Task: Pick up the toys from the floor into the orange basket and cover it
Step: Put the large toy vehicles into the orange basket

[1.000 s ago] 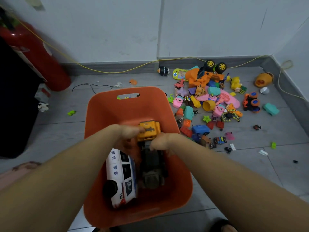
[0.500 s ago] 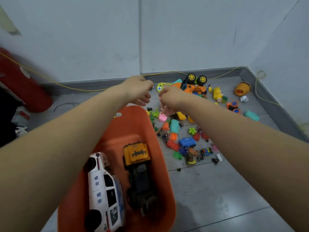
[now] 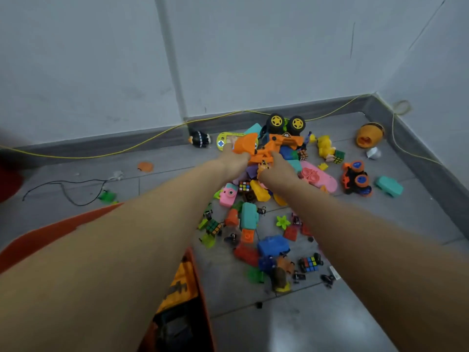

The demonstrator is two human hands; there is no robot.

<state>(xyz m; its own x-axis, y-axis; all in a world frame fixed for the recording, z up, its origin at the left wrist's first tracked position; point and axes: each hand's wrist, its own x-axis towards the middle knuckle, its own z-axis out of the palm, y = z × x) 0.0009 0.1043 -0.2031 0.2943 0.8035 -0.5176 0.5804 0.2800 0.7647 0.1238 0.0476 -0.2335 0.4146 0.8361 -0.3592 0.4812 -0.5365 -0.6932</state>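
Note:
An orange basket [image 3: 48,232] sits at the lower left, mostly hidden under my left forearm; a yellow and black toy truck [image 3: 181,280] lies inside it. A heap of small plastic toys covers the floor ahead. On top of the heap lies an upturned orange toy digger [image 3: 276,142] with black and yellow wheels. My left hand [image 3: 232,162] is closed on the digger's scoop end. My right hand [image 3: 278,170] grips its orange arm from the right side. Both arms are stretched far forward.
A pink skate toy [image 3: 318,176], an orange monster truck [image 3: 355,177], a teal car [image 3: 389,186] and an orange pot [image 3: 369,135] lie to the right near the corner. A yellow cord [image 3: 152,138] runs along the skirting. A black wire [image 3: 63,189] lies at the left.
Both hands left the basket, where the yellow truck now lies, and reached forward to the toy heap, closing on the orange digger. The view swung right and forward.

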